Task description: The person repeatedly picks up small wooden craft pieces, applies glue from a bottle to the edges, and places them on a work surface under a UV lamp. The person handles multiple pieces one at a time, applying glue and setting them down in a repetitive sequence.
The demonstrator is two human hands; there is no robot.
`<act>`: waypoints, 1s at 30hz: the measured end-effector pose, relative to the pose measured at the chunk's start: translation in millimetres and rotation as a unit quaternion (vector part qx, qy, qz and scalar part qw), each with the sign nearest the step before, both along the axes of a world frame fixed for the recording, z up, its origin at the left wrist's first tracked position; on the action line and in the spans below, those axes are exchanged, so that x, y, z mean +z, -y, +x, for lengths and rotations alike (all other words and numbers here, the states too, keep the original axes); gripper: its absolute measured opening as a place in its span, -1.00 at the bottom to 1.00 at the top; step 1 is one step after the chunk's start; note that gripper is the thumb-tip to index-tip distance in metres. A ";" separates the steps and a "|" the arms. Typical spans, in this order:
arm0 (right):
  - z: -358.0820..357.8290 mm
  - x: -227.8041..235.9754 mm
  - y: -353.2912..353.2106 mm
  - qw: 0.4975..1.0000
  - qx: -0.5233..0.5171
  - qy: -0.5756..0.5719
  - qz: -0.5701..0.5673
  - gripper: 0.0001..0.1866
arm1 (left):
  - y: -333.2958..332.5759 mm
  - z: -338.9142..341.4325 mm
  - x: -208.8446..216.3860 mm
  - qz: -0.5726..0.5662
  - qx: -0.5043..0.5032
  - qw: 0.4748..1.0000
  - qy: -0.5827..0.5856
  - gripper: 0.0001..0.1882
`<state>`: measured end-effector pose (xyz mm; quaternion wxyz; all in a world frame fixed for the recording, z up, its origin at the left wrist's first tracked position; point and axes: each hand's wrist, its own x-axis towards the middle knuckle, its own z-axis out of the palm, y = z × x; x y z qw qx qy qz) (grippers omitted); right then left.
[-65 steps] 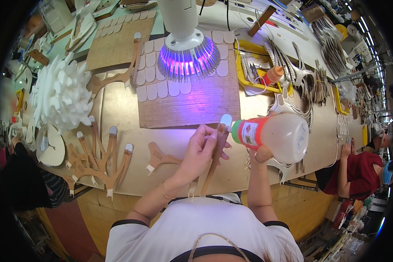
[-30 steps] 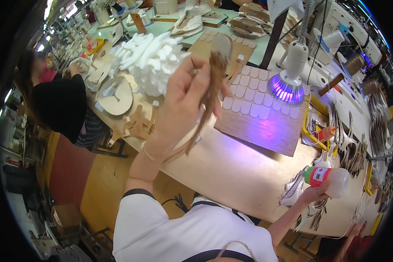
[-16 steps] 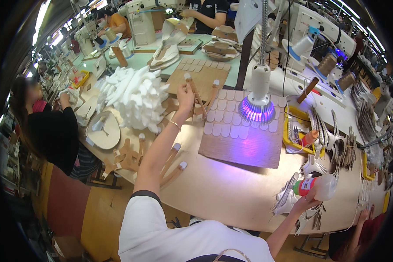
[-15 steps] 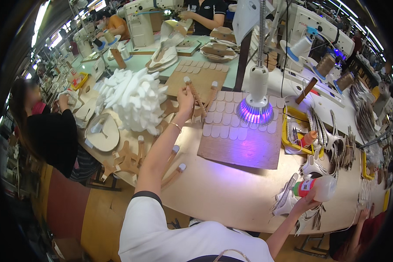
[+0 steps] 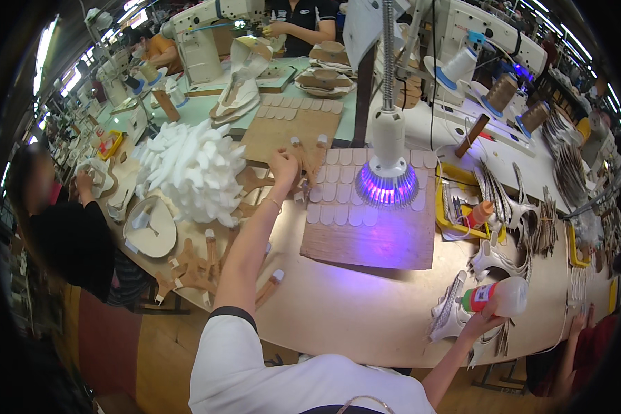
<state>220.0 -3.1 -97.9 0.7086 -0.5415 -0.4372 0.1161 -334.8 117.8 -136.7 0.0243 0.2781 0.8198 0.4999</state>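
My left hand (image 5: 283, 167) reaches out to the tan leather strap piece (image 5: 312, 160), its fingers closed at the piece's left edge. White rounded tips cap the ends of that piece, which lies against the brown board (image 5: 269, 134); my fingertips are partly hidden. Low on the right, my right hand (image 5: 487, 321) grips a translucent white squeeze bottle (image 5: 510, 297) with a red label. The bottle is tilted sideways, its green cap toward the left. More tan strap pieces (image 5: 210, 255) with white tips lie beneath and beside my left forearm.
A lamp (image 5: 388, 181) casts purple light over a board (image 5: 366, 252) bearing rows of pale rounded patches. White foam pieces (image 5: 190, 169) are heaped at left. A yellow basket (image 5: 445, 222) and white strap parts (image 5: 488, 259) occupy the right. Co-workers sit nearby at left and beyond.
The view has shifted slightly. My left hand has lowered the strap piece toward the other white-tipped end, down and to the right. My right hand still holds the bottle in nearly the same place.
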 end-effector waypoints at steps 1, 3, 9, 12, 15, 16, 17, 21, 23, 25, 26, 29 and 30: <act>-0.4 -0.5 -0.3 1.000 -0.011 -0.001 0.001 -0.39 | -0.5 -0.1 -1.0 -0.016 0.003 1.000 -0.023 -0.72; -0.8 -1.2 -0.1 1.000 -0.018 0.013 0.005 -0.38 | 0.8 -3.0 -3.5 0.011 -0.007 1.000 -0.006 -0.70; 7.6 -1.7 15.7 0.992 -0.045 -0.113 -0.038 -0.33 | 14.2 3.7 20.7 0.066 -0.026 0.997 -0.007 -0.72; 22.7 2.8 23.6 0.983 -0.099 -0.152 -0.040 -0.32 | 37.5 45.3 55.5 0.182 -0.108 0.976 -0.053 -0.71; 45.4 19.8 33.2 0.974 -0.052 -0.206 0.073 -0.39 | 71.5 118.0 90.5 0.213 -0.191 0.938 -0.196 -0.69; 55.1 29.1 38.8 0.968 -0.031 -0.239 0.074 -0.35 | 84.3 149.0 95.9 0.244 -0.226 0.906 -0.261 -0.67; 63.2 38.8 45.2 0.960 -0.028 -0.263 0.089 -0.40 | 95.9 179.2 100.1 0.282 -0.253 0.865 -0.330 -0.65; 93.4 71.4 61.5 0.925 -0.081 -0.342 0.142 -0.46 | 130.6 263.2 108.8 0.269 -0.348 0.850 -0.289 -0.41; 109.1 81.2 73.2 0.926 -0.068 -0.334 0.164 -0.45 | 131.1 288.5 104.1 0.318 -0.301 0.842 -0.316 -0.27; 120.6 83.3 83.9 0.915 -0.098 -0.348 0.179 -0.45 | 129.8 306.2 94.8 0.325 -0.289 0.880 -0.189 -0.19; 126.0 83.3 91.1 0.916 -0.102 -0.348 0.174 -0.45 | 130.1 312.2 89.3 0.319 -0.267 0.897 -0.149 -0.19; 140.9 78.6 99.6 0.906 -0.154 -0.356 0.171 -0.43 | 141.3 329.3 71.8 0.265 -0.229 0.925 -0.150 -0.16; 144.9 76.3 101.8 0.903 -0.169 -0.360 0.164 -0.43 | 149.8 335.6 66.8 0.241 -0.221 0.930 -0.169 -0.14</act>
